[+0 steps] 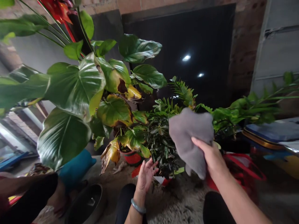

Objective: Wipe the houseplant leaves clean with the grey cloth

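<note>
My right hand (209, 152) grips a grey cloth (190, 133), which hangs bunched in front of a bushy dark-leaved plant (161, 146). Low in the middle, my left hand (147, 175) is raised with its fingers spread and holds nothing; a bangle circles that wrist. Its fingertips are close to the lower leaves of the bushy plant, but whether they touch I cannot tell. To the left, a tall plant (74, 84) spreads large glossy leaves, some with yellow and brown patches. A red pot (131, 157) shows beneath those leaves.
A dark basin (85, 203) rests on the floor at lower left, near another person's arm (25, 189) and a blue object (78, 168). A red bag (245, 169) lies right of my right forearm. Behind the plants stands a shiny black panel (187, 40).
</note>
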`<state>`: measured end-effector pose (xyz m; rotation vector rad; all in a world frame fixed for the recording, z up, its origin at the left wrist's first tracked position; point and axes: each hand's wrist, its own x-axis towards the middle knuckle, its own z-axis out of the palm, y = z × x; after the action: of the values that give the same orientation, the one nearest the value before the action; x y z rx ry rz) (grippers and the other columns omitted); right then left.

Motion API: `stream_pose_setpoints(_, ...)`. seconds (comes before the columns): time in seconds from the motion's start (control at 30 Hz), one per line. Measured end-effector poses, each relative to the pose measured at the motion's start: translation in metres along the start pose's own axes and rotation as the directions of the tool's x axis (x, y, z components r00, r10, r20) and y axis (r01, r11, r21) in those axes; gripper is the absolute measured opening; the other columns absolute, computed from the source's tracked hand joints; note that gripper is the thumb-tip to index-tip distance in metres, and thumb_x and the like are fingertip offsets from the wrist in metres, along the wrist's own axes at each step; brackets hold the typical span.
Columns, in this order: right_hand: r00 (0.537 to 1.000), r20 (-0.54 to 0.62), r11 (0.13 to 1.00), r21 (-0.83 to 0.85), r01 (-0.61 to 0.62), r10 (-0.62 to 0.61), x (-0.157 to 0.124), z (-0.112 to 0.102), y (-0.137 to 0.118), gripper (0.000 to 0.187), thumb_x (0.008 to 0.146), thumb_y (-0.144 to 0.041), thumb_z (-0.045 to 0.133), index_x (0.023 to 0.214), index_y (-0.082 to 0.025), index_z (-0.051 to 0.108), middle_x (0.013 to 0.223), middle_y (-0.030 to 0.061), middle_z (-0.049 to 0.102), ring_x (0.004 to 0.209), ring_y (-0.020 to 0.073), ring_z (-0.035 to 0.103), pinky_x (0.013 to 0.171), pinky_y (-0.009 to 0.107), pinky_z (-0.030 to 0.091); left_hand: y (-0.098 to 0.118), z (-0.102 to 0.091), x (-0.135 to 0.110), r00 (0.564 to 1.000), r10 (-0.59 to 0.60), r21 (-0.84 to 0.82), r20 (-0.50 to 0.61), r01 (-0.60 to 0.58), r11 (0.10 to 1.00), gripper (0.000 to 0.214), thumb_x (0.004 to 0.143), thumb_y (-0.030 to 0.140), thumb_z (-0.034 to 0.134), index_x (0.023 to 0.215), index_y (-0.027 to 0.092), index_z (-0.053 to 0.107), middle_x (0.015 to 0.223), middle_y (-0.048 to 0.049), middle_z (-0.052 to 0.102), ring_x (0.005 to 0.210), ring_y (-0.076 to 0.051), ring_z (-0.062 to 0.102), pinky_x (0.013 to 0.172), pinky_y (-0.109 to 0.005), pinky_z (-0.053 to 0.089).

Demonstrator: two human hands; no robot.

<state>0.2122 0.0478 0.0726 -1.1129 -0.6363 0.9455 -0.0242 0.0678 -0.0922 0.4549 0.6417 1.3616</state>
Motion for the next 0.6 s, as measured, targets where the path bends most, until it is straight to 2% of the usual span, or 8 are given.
stream_pose_setpoints(0.07, 0.997, -0.061, 0.995, 0.087, -0.042, 0.047, 0.021, 0.019, -0.006, 0.035, 0.05, -0.027, 0.081, 0.083, -0.018, 0.072, 0.079, 0.0045, 0.077, 0.08, 0.0268, 0.07, 0.069, 0.033, 0.057, 0.0, 0.002, -0.001, 1.0, 0.015, 0.008, -0.005, -0.015, 1.0, 0.04, 0.075, 0.052, 0.067, 0.091, 0.016, 0.075, 0.106, -0.0139, 0.071, 0.11, -0.032, 0.059, 0.083, -0.039, 0.045)
stream_pose_setpoints(0.17, 0.93, 0.067, 0.917, 0.155, -0.367, 0.361, 0.015, 0.026, 0.026, 0.02, 0.057, -0.023, 0.073, 0.076, -0.018, 0.07, 0.071, 0.0063, 0.076, 0.073, 0.0266, 0.07, 0.064, 0.034, 0.058, 0.0, 0.003, -0.002, 1.0, 0.019, 0.025, -0.008, -0.019, 0.999, 0.039, 0.074, 0.052, 0.067, 0.09, 0.017, 0.075, 0.107, -0.013, 0.071, 0.11, -0.031, 0.059, 0.083, -0.039, 0.046)
stream_pose_setpoints(0.3, 0.781, 0.121, 0.785, 0.022, -0.619, 0.613, -0.048, -0.012, 0.087, 0.023, 0.059, -0.032, 0.074, 0.071, -0.014, 0.07, 0.06, 0.0093, 0.073, 0.06, 0.0267, 0.069, 0.054, 0.033, 0.056, 0.001, 0.001, -0.002, 1.0, 0.025, 0.04, 0.014, -0.025, 0.999, 0.041, 0.073, 0.053, 0.069, 0.092, 0.017, 0.075, 0.103, -0.0119, 0.072, 0.105, -0.03, 0.06, 0.085, -0.04, 0.046)
stream_pose_setpoints(0.37, 0.765, 0.192, 0.784, -0.046, -0.619, 0.615, -0.07, -0.031, 0.091, 0.028, 0.059, -0.036, 0.076, 0.074, -0.013, 0.07, 0.06, 0.009, 0.073, 0.06, 0.0267, 0.07, 0.053, 0.032, 0.055, 0.001, 0.0, -0.002, 1.0, 0.018, 0.044, 0.02, -0.019, 0.999, 0.043, 0.073, 0.053, 0.07, 0.094, 0.017, 0.075, 0.105, -0.0117, 0.072, 0.105, -0.029, 0.06, 0.086, -0.04, 0.045)
stream_pose_setpoints(0.43, 0.804, 0.23, 0.833, -0.065, -0.55, 0.549, -0.07, -0.037, 0.069, 0.034, 0.058, -0.038, 0.079, 0.081, -0.013, 0.072, 0.069, 0.0094, 0.076, 0.064, 0.0273, 0.071, 0.055, 0.032, 0.055, 0.001, 0.001, -0.003, 1.0, 0.009, 0.042, 0.017, -0.01, 0.999, 0.042, 0.073, 0.052, 0.069, 0.096, 0.017, 0.074, 0.107, -0.0113, 0.072, 0.108, -0.029, 0.059, 0.087, -0.04, 0.045)
stream_pose_setpoints(0.5, 0.893, 0.204, 0.912, -0.006, -0.41, 0.402, -0.049, -0.028, 0.033, 0.043, 0.056, -0.038, 0.081, 0.09, -0.014, 0.072, 0.084, 0.0098, 0.078, 0.075, 0.0288, 0.073, 0.061, 0.033, 0.056, -0.001, 0.003, -0.004, 1.0, 0.012, 0.035, 0.009, -0.012, 0.999, 0.039, 0.074, 0.05, 0.069, 0.094, 0.017, 0.074, 0.107, -0.0111, 0.071, 0.108, -0.029, 0.059, 0.086, -0.039, 0.045)
stream_pose_setpoints(0.53, 0.95, 0.136, 0.955, 0.051, -0.291, 0.282, -0.035, -0.02, 0.016, 0.046, 0.054, -0.036, 0.082, 0.093, -0.015, 0.072, 0.089, 0.009, 0.078, 0.081, 0.0289, 0.072, 0.065, 0.033, 0.057, -0.001, 0.005, -0.004, 1.0, 0.018, 0.029, 0.005, -0.018, 0.999, 0.037, 0.074, 0.049, 0.069, 0.092, 0.017, 0.074, 0.105, -0.0111, 0.072, 0.108, -0.029, 0.06, 0.085, -0.038, 0.045)
stream_pose_setpoints(0.6, 0.995, 0.029, 0.984, 0.149, -0.102, 0.099, -0.006, 0.001, -0.009, 0.045, 0.054, -0.033, 0.079, 0.096, -0.018, 0.07, 0.098, 0.0069, 0.077, 0.09, 0.0288, 0.071, 0.072, 0.034, 0.058, -0.002, 0.007, -0.005, 0.999, 0.032, 0.019, -0.008, -0.032, 0.999, 0.035, 0.074, 0.048, 0.07, 0.088, 0.016, 0.074, 0.102, -0.0112, 0.072, 0.106, -0.029, 0.061, 0.082, -0.037, 0.046)
